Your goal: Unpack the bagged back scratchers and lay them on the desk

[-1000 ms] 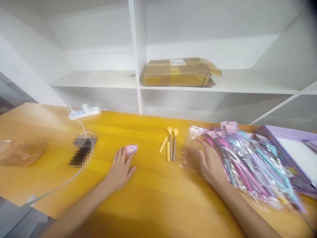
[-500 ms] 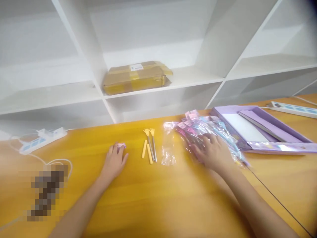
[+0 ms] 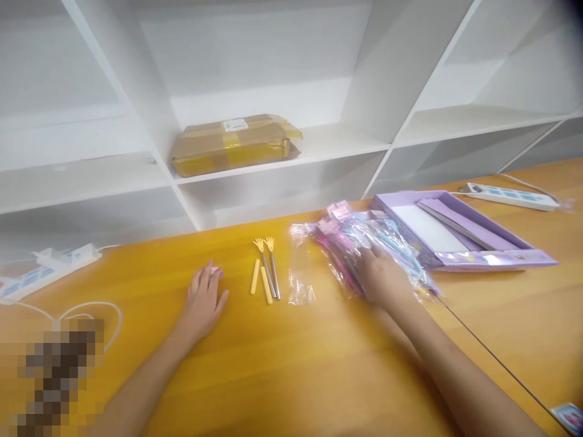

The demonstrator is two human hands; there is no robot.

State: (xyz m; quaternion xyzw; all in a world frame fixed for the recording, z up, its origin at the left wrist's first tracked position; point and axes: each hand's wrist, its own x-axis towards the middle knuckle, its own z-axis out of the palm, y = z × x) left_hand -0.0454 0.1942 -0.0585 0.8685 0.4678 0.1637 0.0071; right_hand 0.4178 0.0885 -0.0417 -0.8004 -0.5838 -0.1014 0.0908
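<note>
Two back scratchers (image 3: 274, 270) midway | left hand (image 3: 203, 301): fingers slightly spread over card (image 3: 221, 273) | right hand (image 3: 383, 278): at bagged pile (image 3: 401, 243), finger grip unclear

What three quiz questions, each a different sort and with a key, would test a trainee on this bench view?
1. True or false: the purple box lies to the right of the pile of wrapped items.
2. Which thing sits on the white shelf? A) power strip B) taped parcel C) purple box
3. Fill in the blank: between the left hand and the flat clear bag are two metal rods with ____ hand-shaped ends.

Key: 1 true; 2 B; 3 yellow
</note>
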